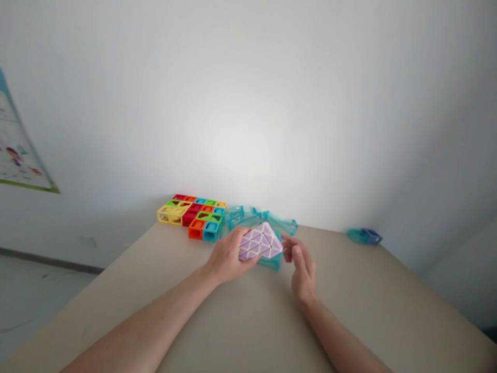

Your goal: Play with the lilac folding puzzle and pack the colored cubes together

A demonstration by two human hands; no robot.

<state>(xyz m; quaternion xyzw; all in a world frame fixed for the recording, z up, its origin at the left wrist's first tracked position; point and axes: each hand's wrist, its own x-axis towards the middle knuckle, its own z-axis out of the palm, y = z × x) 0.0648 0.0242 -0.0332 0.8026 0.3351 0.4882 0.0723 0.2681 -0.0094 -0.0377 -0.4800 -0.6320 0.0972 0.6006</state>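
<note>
My left hand [230, 257] is closed around a lavender block with a white triangle pattern [259, 242], raised over the table. Its faceted, pointed end sticks out to the right. Beside that end is my right hand [302, 265], thumb up and fingers loosely bent and apart, with nothing visible in it. Its fingertips come very close to the block; whether they touch I cannot tell. Behind and beneath the block lie several translucent teal plastic pieces [280, 223], partly hidden by my left hand and the block.
A cluster of colourful open-framed cubes [194, 215] stands at the table's back left. Near the back right edge lie a translucent teal piece [355, 236] and a dark blue piece [373, 237]. A white wall [248, 114] rises behind the beige table [248, 331]; a poster [19, 150] hangs left.
</note>
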